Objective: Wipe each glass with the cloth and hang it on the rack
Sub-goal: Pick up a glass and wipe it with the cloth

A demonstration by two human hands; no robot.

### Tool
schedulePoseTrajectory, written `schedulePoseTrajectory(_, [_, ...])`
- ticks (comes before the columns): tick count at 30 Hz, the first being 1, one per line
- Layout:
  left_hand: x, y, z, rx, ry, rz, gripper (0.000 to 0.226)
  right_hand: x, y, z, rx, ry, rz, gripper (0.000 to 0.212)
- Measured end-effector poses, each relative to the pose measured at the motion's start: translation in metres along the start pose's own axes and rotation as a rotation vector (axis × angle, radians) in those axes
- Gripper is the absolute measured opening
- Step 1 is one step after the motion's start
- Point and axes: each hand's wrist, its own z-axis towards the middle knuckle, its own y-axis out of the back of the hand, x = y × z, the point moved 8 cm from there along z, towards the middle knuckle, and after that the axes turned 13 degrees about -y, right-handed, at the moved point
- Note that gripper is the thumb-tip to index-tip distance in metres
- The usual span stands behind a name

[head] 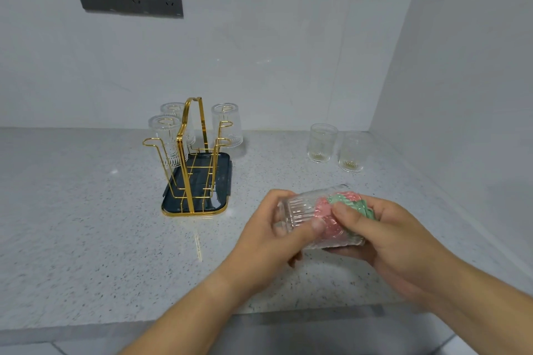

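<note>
Six glasses total: three hung upside down on rack [193, 158], two upright [321, 143] near worktop's [86, 225] back right corner, one in hand. Held glass [300, 215] ribbed, clear, lying sideways, mouth to the right, above front edge. Left hand [277, 235] gripping base; right hand [398, 239] clamping pink-green cloth [343, 204] stuffed inside.

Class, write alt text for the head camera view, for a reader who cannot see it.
Two hands hold a ribbed glass on its side over a speckled counter: the left hand grips its base while the right hand pushes a pink and green cloth inside. Three glasses hang upside down on a gold rack; two more stand at back right.
</note>
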Motion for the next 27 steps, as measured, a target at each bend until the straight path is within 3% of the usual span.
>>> schedulePoseTrajectory(5, [0.008,-0.009,-0.002,-0.010,0.290,-0.330,0.045,0.013,-0.008,-0.013,0.021,0.151,-0.294,0.028])
schedulePoseTrajectory(9, [0.016,-0.020,-0.011,0.047,0.504,-0.428,0.056,0.021,0.000,-0.011,-0.022,0.196,-0.422,0.022])
schedulePoseTrajectory(18, [0.022,-0.012,-0.012,-0.077,0.399,-0.500,0.050,0.007,0.021,-0.006,-0.209,0.212,-0.007,0.031])
schedulePoseTrajectory(22, [0.020,-0.011,-0.010,-0.125,0.345,-0.470,0.056,0.007,0.020,-0.014,-0.337,0.317,-0.076,0.029])
schedulePoseTrajectory(27, [0.019,-0.008,-0.007,-0.199,0.291,-0.461,0.070,0.006,0.007,-0.019,-0.236,0.447,-0.113,0.024])
